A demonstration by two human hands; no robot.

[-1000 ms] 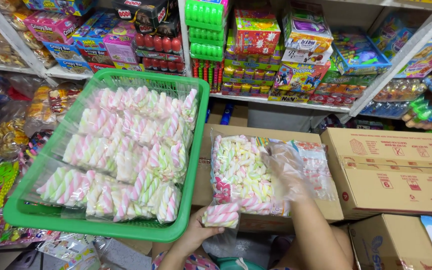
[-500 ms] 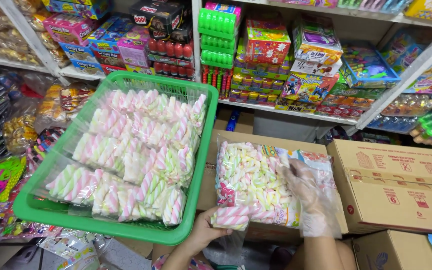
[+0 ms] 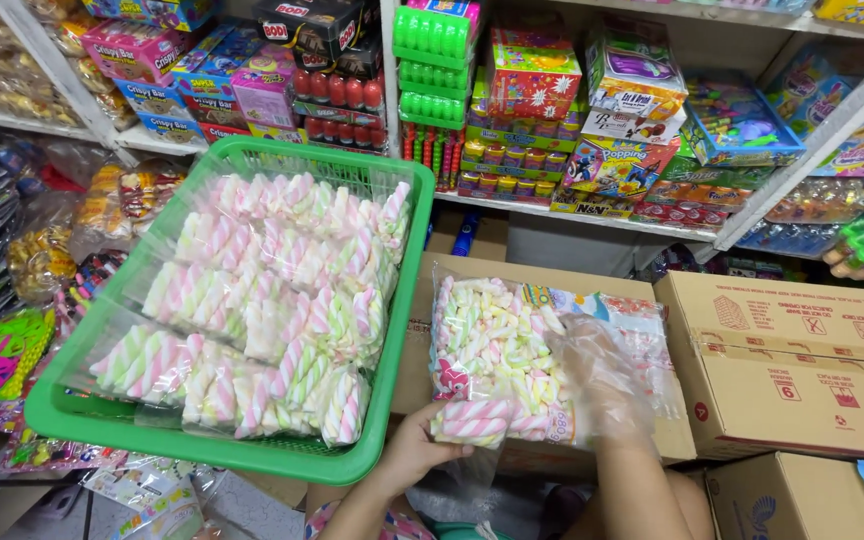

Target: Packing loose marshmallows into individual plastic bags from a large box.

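1. The green basket (image 3: 392,330) already holds many clear packets of pink, white and green twisted marshmallows (image 3: 262,300), laid in overlapping rows from its far wall to its near rim; by my judgement the filling is well along, with little bare floor left showing.
2. The left hand (image 3: 414,452) has its fingers curled shut round 1 small packet of pink-and-white twists (image 3: 474,422), held just in front of the big bulk bag (image 3: 512,350).
3. The right hand (image 3: 602,385), inside a thin clear plastic glove, lies on the bulk bag's near right side, fingers spread and loosely bent (whether it actually pinches anything I cannot tell).
4. That bulk bag lies on a closed cardboard box (image 3: 422,360) and looks to be far from spent.
5. Room is tight: the basket's right rim sits just beside the bag, more cartons (image 3: 802,360) crowd the right, and stocked shelves (image 3: 592,210) close off the back. The freest path is the short gap between bag and basket rim.
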